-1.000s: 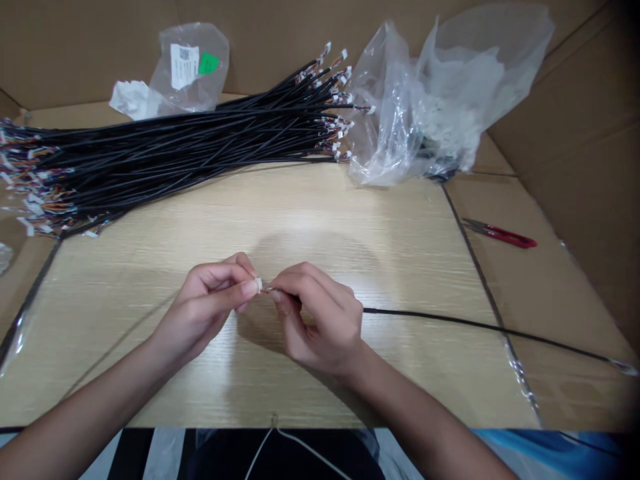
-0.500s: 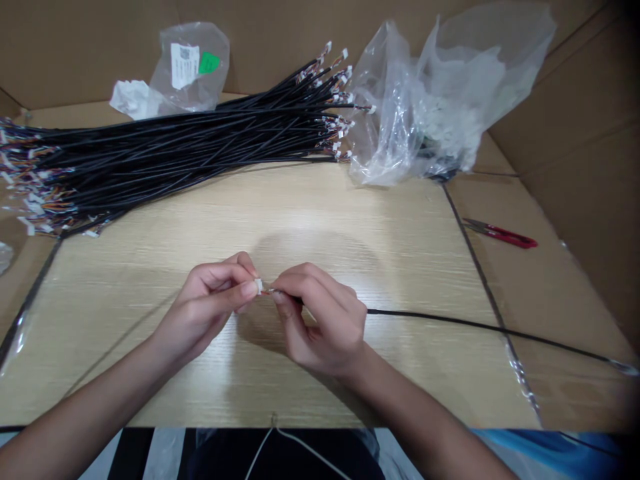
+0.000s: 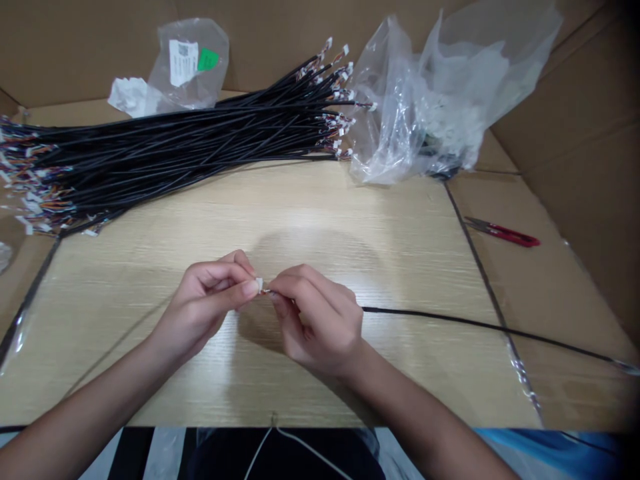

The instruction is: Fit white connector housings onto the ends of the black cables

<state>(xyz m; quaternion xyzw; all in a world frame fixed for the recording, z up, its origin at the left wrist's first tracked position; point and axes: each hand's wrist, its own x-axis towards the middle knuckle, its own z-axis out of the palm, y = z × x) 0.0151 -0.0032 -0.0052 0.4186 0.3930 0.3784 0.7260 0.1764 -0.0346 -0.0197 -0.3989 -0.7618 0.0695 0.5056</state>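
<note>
Between thumb and forefinger, my left hand (image 3: 210, 300) pinches a small white connector (image 3: 260, 285) near the middle of the table. Just right of it, my right hand (image 3: 320, 320) is closed on the thin coloured wires at the end of a black cable (image 3: 440, 317). The fingertips of both hands are nearly touching. From behind my right hand the cable runs right, across the table edge strip, to its far end on the cardboard. The wire ends inside my right fingers are hidden.
A large bundle of black cables (image 3: 200, 143) lies across the back left. Clear plastic bags (image 3: 390, 113) stand at the back right, and a labelled bag (image 3: 200, 67) lies behind the bundle. Red-handled snips (image 3: 510, 235) rest on the right. Cardboard walls (image 3: 575, 127) surround the wooden table (image 3: 300, 200).
My right hand has shifted very slightly left toward the connector. My left hand keeps its pinch almost unmoved.
</note>
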